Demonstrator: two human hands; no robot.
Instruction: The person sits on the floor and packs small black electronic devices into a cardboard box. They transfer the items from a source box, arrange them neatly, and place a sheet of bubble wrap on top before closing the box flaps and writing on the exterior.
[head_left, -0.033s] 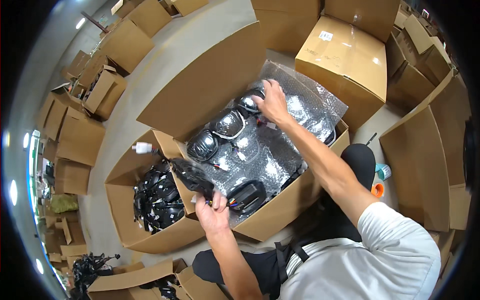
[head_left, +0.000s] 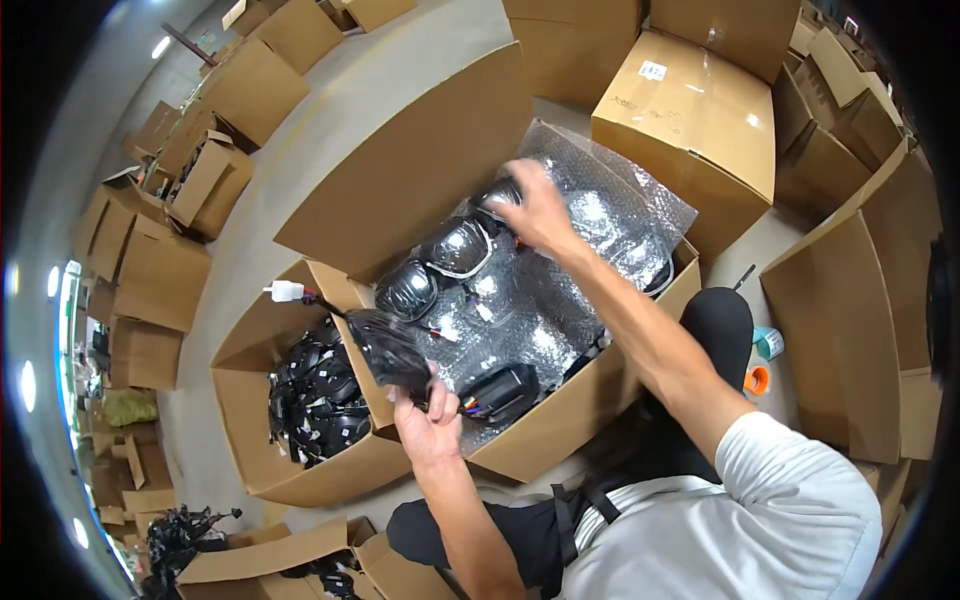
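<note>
My left hand [head_left: 430, 420] is closed around a black wired part [head_left: 388, 350], held above the wall between two cardboard boxes. A white connector [head_left: 286, 291] sticks out from its far end on a short cable. Just right of that hand, a black oval part [head_left: 505, 392] with coloured wires lies on bubble wrap [head_left: 540, 345] in the larger box [head_left: 590, 410]. My right hand [head_left: 545, 210] reaches to the far side, thumb and fingers around a black rounded lamp [head_left: 497, 193], partly hidden. Two similar glossy lamps, one [head_left: 457, 246] and another [head_left: 406, 289], complete that row.
A smaller box [head_left: 240, 420] at left holds a heap of black wired parts [head_left: 318, 395]. The big box's raised flap [head_left: 410, 160] stands along its far side. A taped carton [head_left: 690, 110] stands behind right. An orange tape roll [head_left: 757, 380] lies by my knee.
The black part in my left hand has tilted slightly, and its white connector has shifted a little. My right hand has moved slightly left at the far lamp.
</note>
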